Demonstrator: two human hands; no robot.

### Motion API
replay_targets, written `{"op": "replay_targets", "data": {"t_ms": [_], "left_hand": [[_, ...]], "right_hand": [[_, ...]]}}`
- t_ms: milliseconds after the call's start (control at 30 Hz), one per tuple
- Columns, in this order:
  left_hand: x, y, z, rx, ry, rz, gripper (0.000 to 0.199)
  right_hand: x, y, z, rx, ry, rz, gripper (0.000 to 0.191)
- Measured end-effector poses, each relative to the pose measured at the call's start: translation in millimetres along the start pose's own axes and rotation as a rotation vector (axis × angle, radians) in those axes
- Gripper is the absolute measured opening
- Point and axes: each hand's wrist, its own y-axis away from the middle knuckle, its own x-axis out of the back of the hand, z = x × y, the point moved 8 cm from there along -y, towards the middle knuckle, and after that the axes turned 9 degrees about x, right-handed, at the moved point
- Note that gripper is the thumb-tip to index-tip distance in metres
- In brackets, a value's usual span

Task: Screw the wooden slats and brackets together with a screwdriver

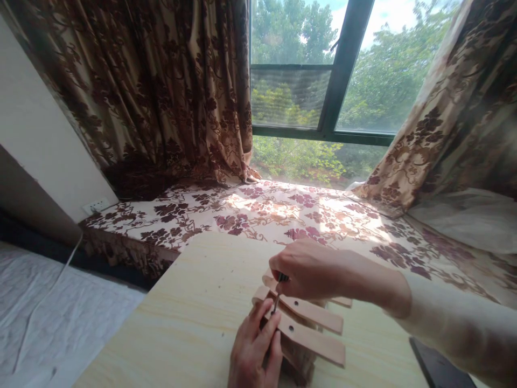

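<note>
The right hand (305, 267) is closed round the dark handle of a slim tool (277, 303), its shaft pointing down from that grip, probably for control at the tip; below it the left hand (254, 345) lays its fingertips at the near tan strip (311, 338), presumably to steady work and shaft, though I cannot tell how firmly it grips; another strip (319, 313) lies just under the right hand; the tabletop (194, 291) supports everything; no container is discernible.
</note>
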Motion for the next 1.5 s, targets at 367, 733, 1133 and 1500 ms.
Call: {"op": "replay_targets", "data": {"t_ms": [367,733,1133,1500], "left_hand": [[-0.2,2.7,-3.1,0.096,0.082,0.008,0.036],[6.9,4.4,-51.8,0.68,0.302,0.01,0.036],[-35.9,16.9,-60.8,0.902,0.807,-0.337,0.058],[-25.2,20.6,-54.4,0.841,0.584,-0.228,0.056]], "right_hand": [[-8.0,8.0,5.4,0.003,-0.084,0.025,0.014],[-8.4,9.4,8.4,0.013,-0.065,0.02,0.017],[-21.2,-13.1,24.7,0.084,-0.254,-0.156,0.024],[-7.7,11.3,-27.8,0.233,0.0,0.022,0.018]]}}
